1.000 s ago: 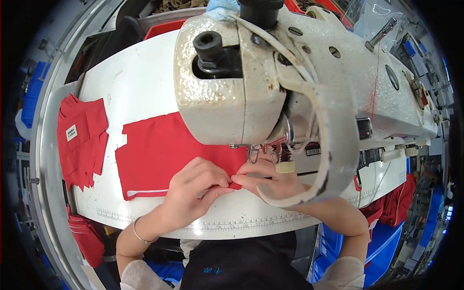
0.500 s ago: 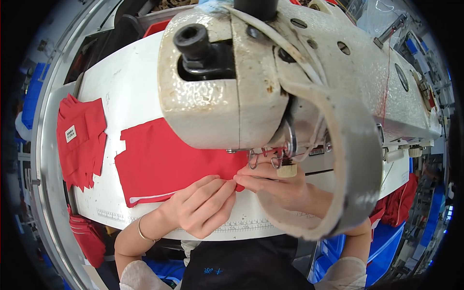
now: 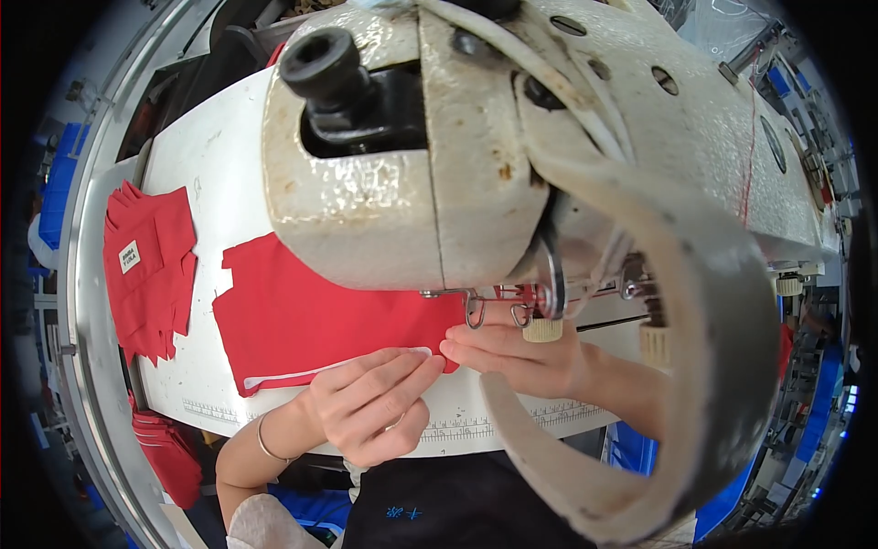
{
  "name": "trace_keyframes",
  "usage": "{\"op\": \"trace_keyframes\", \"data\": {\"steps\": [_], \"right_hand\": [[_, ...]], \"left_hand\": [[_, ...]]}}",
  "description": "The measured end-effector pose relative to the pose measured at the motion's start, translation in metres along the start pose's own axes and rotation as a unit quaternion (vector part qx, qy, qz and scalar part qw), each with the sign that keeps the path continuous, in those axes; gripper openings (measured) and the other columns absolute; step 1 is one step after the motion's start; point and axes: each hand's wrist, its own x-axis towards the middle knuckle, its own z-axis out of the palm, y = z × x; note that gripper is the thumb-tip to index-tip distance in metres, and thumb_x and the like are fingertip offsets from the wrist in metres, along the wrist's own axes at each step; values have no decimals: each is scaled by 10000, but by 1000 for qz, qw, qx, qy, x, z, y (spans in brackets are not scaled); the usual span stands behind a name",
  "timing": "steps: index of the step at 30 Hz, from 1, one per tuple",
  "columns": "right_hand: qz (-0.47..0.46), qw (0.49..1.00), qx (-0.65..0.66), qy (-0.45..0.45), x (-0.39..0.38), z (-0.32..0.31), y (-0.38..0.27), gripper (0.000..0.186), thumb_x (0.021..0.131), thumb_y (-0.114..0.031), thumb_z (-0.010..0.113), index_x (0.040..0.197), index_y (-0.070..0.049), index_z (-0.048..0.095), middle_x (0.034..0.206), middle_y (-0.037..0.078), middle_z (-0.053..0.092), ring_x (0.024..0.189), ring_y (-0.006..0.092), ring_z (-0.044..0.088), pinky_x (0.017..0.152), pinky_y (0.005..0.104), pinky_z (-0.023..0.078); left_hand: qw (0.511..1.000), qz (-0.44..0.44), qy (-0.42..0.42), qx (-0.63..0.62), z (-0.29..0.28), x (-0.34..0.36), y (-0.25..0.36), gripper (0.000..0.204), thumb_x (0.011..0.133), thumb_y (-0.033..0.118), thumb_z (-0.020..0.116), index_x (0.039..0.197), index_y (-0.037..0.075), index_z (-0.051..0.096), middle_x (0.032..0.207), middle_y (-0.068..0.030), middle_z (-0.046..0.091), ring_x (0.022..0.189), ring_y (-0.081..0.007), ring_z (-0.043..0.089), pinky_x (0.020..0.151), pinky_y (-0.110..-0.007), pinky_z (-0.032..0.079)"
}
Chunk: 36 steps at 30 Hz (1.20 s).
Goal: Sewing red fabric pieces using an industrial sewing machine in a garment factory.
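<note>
A flat red fabric piece lies on the white table, its far right part hidden behind the sewing machine head. Along its front edge runs a narrow white strip. My left hand is closed at that edge, with thumb and fingers pinching the fabric near its right front corner. The fingers of my right hand touch the same corner from the right, held close together; its thumb side is partly hidden by the machine's parts. The metal thread guides hang just above and behind my right fingers.
The white sewing machine fills the top and right, and its curved guard crosses before my right forearm. Stacked red pieces with a label lie at the left. More red fabric hangs below the table's left edge. A printed ruler follows the front edge.
The view has shifted, so the machine looks larger and nearer. My left fingertips have opened slightly from the right ones, and the strip's white end now shows between them.
</note>
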Motion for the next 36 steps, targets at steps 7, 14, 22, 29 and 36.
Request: {"op": "trace_keyframes", "data": {"steps": [7, 14, 22, 29, 36], "right_hand": [[-122, 956, -222, -144, -3, -7, -30, 188, 734, -113, 627, 886, -13, 676, 950, 91, 665, 765, 136, 560, 595, 208, 431], [-114, 951, -238, -163, -3, 1, -37, 222, 364, -217, 419, 487, -43, 482, 590, 71, 518, 681, 217, 542, 584, 280, 434], [-14, 975, -194, -104, 8, 11, -19, 152, 625, -86, 581, 756, -66, 655, 848, 117, 653, 743, 260, 634, 610, 393, 502], [265, 889, 353, -122, 24, 8, 4, 126, 683, -94, 579, 754, 9, 593, 768, 170, 556, 780, 336, 543, 623, 461, 422], [213, 951, 218, -59, 14, 16, 4, 131, 672, -88, 582, 755, 14, 589, 785, 173, 551, 790, 341, 539, 618, 463, 419]], "left_hand": [[985, -9, -152, -81, -1, -5, 6, 143, 706, 50, 579, 714, 59, 437, 882, -180, 655, 758, -238, 633, 655, -300, 538], [964, -202, -124, -120, 19, -7, -9, 364, 631, 42, 665, 982, -41, 620, 893, -82, 618, 746, -230, 596, 628, -309, 492], [954, -228, -158, -112, 29, -30, -27, 287, 625, 12, 692, 909, -18, 664, 869, -99, 621, 748, -236, 604, 643, -337, 506], [975, -192, -112, -29, 40, -19, -41, 242, 617, 19, 691, 856, 4, 659, 861, -140, 629, 785, -291, 626, 717, -405, 505], [958, -250, -130, -57, 35, -25, -35, 258, 614, 13, 682, 871, 9, 660, 862, -143, 630, 802, -298, 630, 742, -407, 502]]}}
